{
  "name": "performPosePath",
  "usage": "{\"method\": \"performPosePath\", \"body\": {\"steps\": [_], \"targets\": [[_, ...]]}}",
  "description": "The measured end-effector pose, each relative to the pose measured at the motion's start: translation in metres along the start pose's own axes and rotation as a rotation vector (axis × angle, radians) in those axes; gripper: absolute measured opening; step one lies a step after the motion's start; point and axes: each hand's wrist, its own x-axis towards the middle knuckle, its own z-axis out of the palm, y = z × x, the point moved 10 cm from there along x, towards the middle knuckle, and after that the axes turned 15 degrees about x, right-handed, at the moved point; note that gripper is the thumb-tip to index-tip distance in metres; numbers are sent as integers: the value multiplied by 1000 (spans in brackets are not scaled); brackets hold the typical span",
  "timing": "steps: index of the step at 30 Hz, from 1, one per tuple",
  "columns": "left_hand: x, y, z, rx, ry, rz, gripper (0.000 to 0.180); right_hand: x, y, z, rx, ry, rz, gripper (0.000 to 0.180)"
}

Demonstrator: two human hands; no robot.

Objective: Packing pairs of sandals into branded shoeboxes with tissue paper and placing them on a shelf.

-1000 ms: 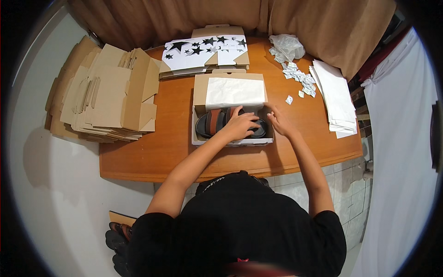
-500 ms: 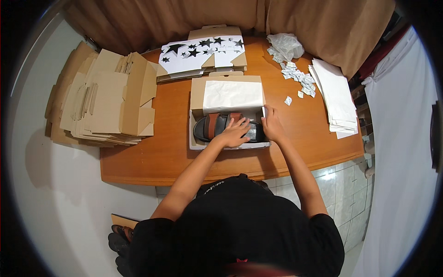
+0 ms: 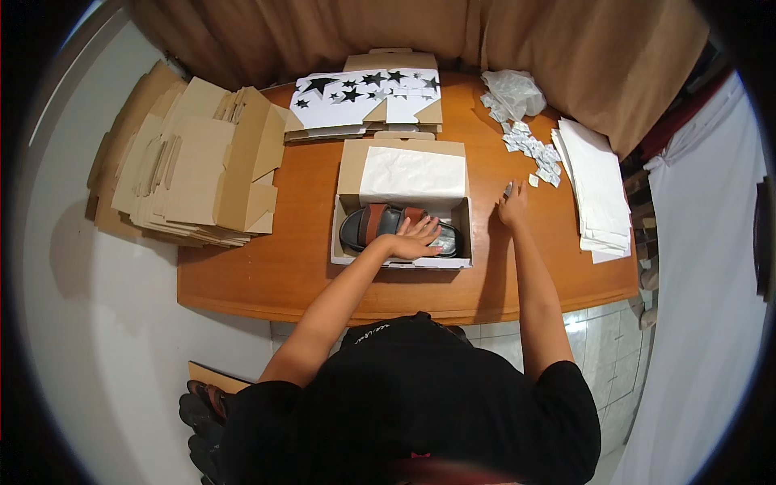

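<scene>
A pair of black sandals with brown straps lies in an open shoebox, white-sided with a brown lid raised at the back. My left hand rests spread over the right end of the sandals, its fingers apart and holding nothing. Right of the box, my right hand is at the tabletop with its fingertips closed on a small sachet, partly hidden by the fingers. White paper lies against the inside of the lid.
More small sachets spill from a clear plastic bag at the back right. White paper sheets are stacked beside them. Flattened brown boxes pile up at the left; star-printed boxes lie behind. Sandals sit at lower left.
My right hand has left the shoebox's right side and moved right to a loose sachet, closing on it. My left hand stays on the sandals. The view has shifted slightly.
</scene>
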Motion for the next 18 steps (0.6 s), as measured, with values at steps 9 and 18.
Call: {"method": "performPosePath", "body": {"steps": [9, 18], "targets": [[-7, 1, -5, 7, 55, 21, 81, -25, -29, -5, 40, -227, 38, 22], [-70, 9, -73, -279, 880, -31, 29, 3, -129, -56, 739, 85, 69, 17]]}}
